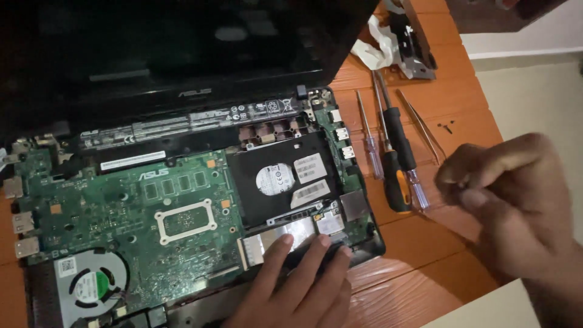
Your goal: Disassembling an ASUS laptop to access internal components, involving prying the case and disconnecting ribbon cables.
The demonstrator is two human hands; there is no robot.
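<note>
Laptop: opened laptop [200,200] lies on the wooden counter [425,255], green board bare, dark screen tilted back
Left hand: left hand [297,285] rests on the laptop's near edge, fingers [282,243] spread flat on the silvery strip beside the black drive [282,179]
Right hand: right hand [510,200] hovers over the counter, fingertips pinched together; whether they hold anything cannot be told
Fan: round fan [91,285] sits at the board's near left corner
Tools: screwdrivers [395,158] and tweezers [422,127] lie just right of the laptop, small dark screws [447,127] beyond them
</note>
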